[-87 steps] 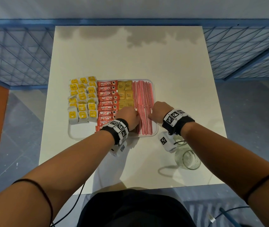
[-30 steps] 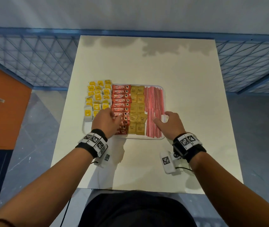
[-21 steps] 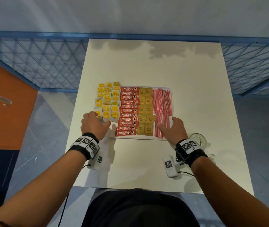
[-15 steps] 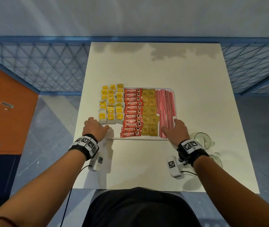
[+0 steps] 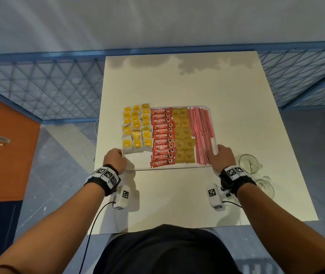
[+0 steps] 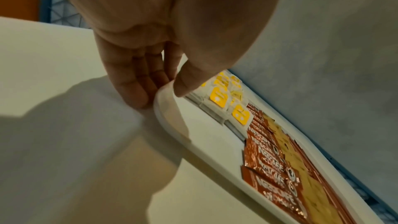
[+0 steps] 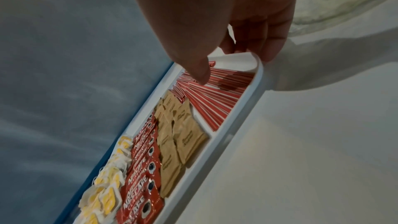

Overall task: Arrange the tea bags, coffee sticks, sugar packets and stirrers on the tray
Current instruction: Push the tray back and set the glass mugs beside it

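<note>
A white tray [image 5: 140, 162] lies on the white table [image 5: 177, 80]. It holds yellow tea bags [image 5: 136, 127] at the left, red coffee sticks [image 5: 162, 135], brown sugar packets [image 5: 183, 135] and red-striped stirrers [image 5: 201, 133] at the right. My left hand [image 5: 115, 160] pinches the tray's near left corner. In the left wrist view the left hand [image 6: 159, 91] has its thumb on the rim [image 6: 172, 125] and its fingers outside it. My right hand [image 5: 222, 157] grips the near right corner. In the right wrist view the right hand [image 7: 237, 62] has its thumb on the stirrers [image 7: 215, 96].
Two clear glass cups [image 5: 248, 166] [image 5: 265, 186] stand on the table just right of my right wrist. A blue mesh fence [image 5: 48, 86] runs behind and beside the table. An orange cabinet [image 5: 3, 145] stands at the left.
My left hand left the coffee sticks and went out to the tray's near left corner. My right hand slid from the stirrers to the near right corner.
</note>
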